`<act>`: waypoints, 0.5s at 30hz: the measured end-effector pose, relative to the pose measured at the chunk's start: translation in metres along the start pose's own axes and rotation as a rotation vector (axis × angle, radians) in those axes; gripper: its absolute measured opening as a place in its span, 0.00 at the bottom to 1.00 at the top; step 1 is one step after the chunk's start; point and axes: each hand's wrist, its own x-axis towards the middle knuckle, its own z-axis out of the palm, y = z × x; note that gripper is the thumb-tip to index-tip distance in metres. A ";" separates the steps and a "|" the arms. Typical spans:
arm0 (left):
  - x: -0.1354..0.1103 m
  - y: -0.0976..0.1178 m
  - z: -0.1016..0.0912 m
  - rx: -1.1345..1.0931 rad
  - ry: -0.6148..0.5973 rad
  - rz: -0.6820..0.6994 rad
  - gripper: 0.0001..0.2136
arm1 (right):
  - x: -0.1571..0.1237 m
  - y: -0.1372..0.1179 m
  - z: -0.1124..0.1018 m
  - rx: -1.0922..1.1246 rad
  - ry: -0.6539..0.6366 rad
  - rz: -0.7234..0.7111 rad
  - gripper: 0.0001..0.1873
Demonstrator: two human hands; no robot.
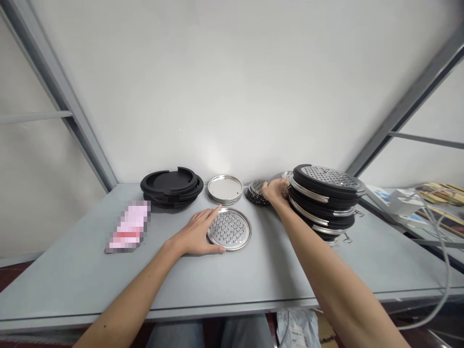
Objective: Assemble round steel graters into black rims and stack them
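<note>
My left hand [198, 233] lies flat on the grey table [72, 270], its spread fingers touching the left rim of a round perforated metal plate [231, 229]. My right hand [277, 191] reaches to the back of the table and its fingers close on a small dark perforated disc [256, 191] from a low pile there. Right of that hand stands a leaning stack of black-rimmed perforated lids [324, 198].
A stack of plain metal discs [225, 189] and a pile of black plastic rings [171, 186] stand at the back near the white wall. A blurred pink item [128, 227] lies at the left. Cables and papers [427, 203] lie on the neighbouring surface at the right.
</note>
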 end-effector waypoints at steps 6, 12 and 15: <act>0.000 -0.001 0.000 -0.008 0.007 0.007 0.55 | -0.002 -0.008 -0.008 -0.012 -0.016 -0.020 0.30; -0.001 0.002 -0.001 -0.006 0.011 0.015 0.54 | -0.006 -0.015 -0.014 -0.025 0.048 -0.138 0.22; -0.001 0.001 0.000 -0.004 0.020 0.026 0.54 | -0.010 -0.016 -0.018 -0.020 0.071 -0.240 0.17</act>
